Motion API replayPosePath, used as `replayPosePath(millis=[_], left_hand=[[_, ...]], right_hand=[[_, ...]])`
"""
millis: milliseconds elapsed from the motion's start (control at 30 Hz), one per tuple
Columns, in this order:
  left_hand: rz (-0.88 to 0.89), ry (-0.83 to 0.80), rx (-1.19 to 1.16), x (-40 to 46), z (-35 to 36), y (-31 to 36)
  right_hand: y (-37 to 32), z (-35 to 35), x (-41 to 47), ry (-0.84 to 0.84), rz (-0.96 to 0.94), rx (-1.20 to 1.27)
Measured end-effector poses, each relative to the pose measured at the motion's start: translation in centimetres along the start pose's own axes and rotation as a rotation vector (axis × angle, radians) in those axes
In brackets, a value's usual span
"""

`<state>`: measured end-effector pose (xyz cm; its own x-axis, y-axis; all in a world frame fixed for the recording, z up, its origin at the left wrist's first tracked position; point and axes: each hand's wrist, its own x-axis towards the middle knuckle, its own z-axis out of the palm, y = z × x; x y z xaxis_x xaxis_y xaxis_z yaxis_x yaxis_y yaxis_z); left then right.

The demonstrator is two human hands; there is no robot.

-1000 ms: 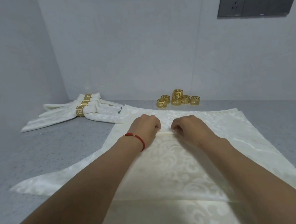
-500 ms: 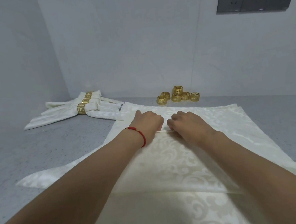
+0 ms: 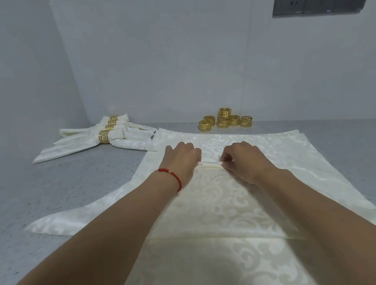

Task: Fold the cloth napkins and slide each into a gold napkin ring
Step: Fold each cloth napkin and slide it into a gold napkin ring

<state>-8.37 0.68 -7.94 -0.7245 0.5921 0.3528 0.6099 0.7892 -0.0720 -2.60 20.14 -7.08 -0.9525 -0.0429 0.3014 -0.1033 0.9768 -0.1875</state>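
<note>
Both hands' fingers point(image 3: 197, 158) pinch a raised fold of unlabelled napkin point(image 3: 213, 199).

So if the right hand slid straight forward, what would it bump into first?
Probably the loose gold rings by the wall; the right hand would cross bare napkin first. Depth is hard to judge.

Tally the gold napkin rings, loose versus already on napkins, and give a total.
Loose gold napkin rings by the wall: 6
Gold rings on finished napkins: 4 visible
Total: 10
</note>
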Motion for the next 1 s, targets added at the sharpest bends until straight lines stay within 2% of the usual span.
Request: replayPosePath(millis=[167,267,333,367,467,533,600,667,767,900,1000], left_hand=[[0.161,0.063,0.264,-0.6,-0.7,0.4],[0.170,-0.044,0.286,-0.8,-2.0,1.0],[0.122,-0.141,0.228,-0.7,-2.6,1.3],[0.095,-0.158,0.176,-0.8,-2.7,1.4],[-0.048,-0.110,-0.058,-0.9,-2.1,1.0],[-0.141,-0.074,-0.237,-1.1,-1.3,0.4],[-0.167,-0.071,-0.319,-1.1,-1.0,0.2],[-0.153,-0.090,-0.280,-1.2,-1.3,0.3],[-0.061,-0.076,-0.042,-1.7,-1.6,0.7],[0.184,0.012,0.273,-2.6,-2.3,1.1],[0.284,-0.065,0.283,-3.0,-3.0,1.0]], right_hand=[[-0.8,-0.1,-1.0,0.068,-0.295,-0.381],[-1.6,-1.1,-1.8,-0.022,-0.356,-0.481],[-1.6,-1.3,-1.8,-0.053,-0.291,-0.411],[-1.3,-1.1,-1.8,-0.057,-0.217,-0.300],[-0.3,-0.3,-1.9,0.022,0.011,0.101],[0.1,0.2,-2.1,0.059,0.089,0.219],[0.3,0.4,-2.1,0.043,0.104,0.245],[0.3,0.2,-2.0,0.035,0.070,0.179],[-0.1,-0.5,-2.2,0.037,-0.056,-0.084],[-1.5,-1.4,-3.4,0.000,-0.263,-0.427],[-2.3,-2.0,-4.0,-0.081,-0.321,-0.521]])
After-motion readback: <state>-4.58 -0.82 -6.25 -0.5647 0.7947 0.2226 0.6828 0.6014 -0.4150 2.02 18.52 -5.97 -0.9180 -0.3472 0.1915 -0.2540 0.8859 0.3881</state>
